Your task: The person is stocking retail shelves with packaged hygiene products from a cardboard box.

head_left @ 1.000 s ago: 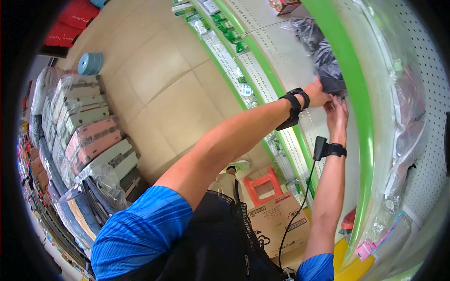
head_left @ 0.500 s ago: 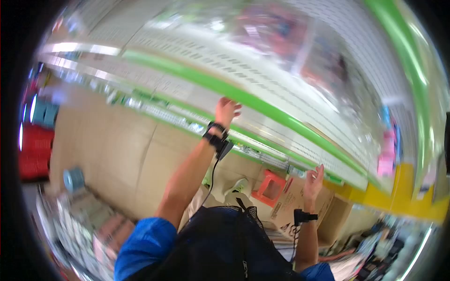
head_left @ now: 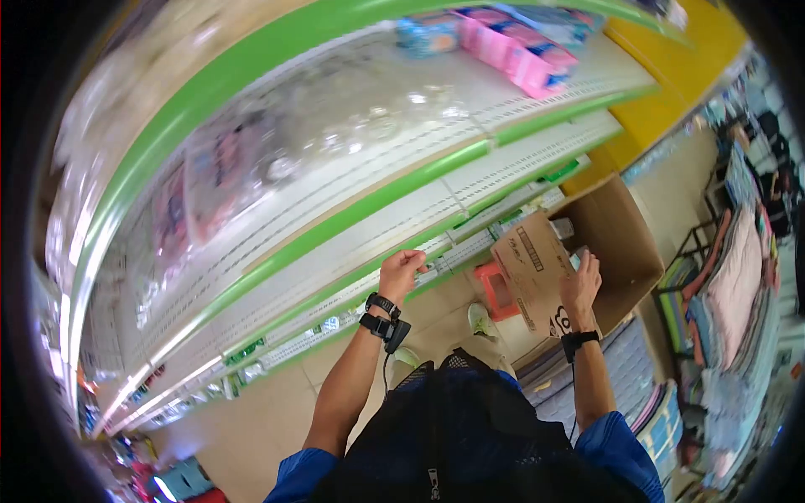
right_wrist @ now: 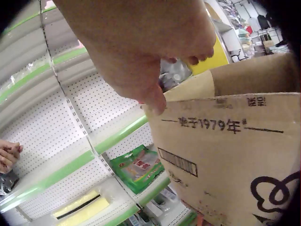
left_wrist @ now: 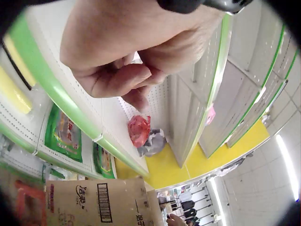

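In the head view my left hand [head_left: 402, 275] is raised before the shelf edge, fingers loosely curled with nothing held. The left wrist view shows its fingertips [left_wrist: 134, 77] bent inward in front of a bare shelf. My right hand [head_left: 580, 289] is over the rim of an open cardboard box [head_left: 528, 268]. In the right wrist view its thumb [right_wrist: 160, 101] overlaps the upper corner of the printed wall, the fingers beyond, above the rim, with a visible gap between. A small pale item [head_left: 579, 256] shows beside the right hand.
White shelves with green edges [head_left: 360, 226] curve along the front, carrying plastic packs and pink packages [head_left: 516, 54]. A red stool [head_left: 496, 293] stands beside the box. Folded bedding [head_left: 729, 293] is stacked at the right. Red and grey bags [left_wrist: 139, 131] lie on a shelf.
Both hands have left the dark plastic-wrapped item on the shelf. The view has swung right, the right hand has come to the box and the left hand has drawn back from the shelf.
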Tool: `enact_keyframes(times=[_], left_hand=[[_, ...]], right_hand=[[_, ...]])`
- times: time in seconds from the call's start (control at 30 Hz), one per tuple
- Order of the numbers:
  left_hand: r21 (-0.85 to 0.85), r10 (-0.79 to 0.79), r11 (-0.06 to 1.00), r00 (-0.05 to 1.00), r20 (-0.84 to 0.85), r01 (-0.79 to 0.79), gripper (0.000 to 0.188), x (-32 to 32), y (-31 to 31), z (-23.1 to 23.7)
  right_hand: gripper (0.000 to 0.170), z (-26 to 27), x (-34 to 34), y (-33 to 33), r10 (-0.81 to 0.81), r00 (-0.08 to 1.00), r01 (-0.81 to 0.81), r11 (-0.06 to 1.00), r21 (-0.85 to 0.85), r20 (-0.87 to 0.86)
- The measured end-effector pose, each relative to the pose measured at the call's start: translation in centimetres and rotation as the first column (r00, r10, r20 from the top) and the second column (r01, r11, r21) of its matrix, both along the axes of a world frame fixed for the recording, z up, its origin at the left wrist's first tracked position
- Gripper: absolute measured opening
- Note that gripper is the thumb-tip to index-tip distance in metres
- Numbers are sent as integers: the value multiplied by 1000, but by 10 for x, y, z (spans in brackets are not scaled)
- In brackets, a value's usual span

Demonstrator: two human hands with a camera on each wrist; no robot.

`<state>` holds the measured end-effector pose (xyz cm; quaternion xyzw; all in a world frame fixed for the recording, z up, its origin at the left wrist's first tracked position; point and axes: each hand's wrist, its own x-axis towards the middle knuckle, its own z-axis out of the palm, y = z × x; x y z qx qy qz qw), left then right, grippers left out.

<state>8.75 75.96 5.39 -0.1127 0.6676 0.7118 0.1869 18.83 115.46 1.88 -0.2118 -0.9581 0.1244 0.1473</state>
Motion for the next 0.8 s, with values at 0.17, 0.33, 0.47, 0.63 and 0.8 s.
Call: enact_keyframes(times=[0.17,0.33,0.47,0.63,0.8], left_hand=[[-78,-108,991,993,46,112,30,-44,76,-16],[29,-357,931,896,262,363,68,-66,177,-33],[181,-390,921,815,429,346,102,-42,281,-45],[164,-406,914,844,349,372,71,-36,356,-65],[167,-416,908,873,254,384,42,-43,384,-61]], right_hand=[[28,-67,11,42,92,992,-79,987,-139,89],[16,-42,2,41,2,987,38,967,-250,158],[26,-42,0,54,38,993,4,940,-340,116],[36,-36,-3,72,73,988,-29,955,-294,139],[38,-30,-8,96,68,996,-53,976,-211,65]])
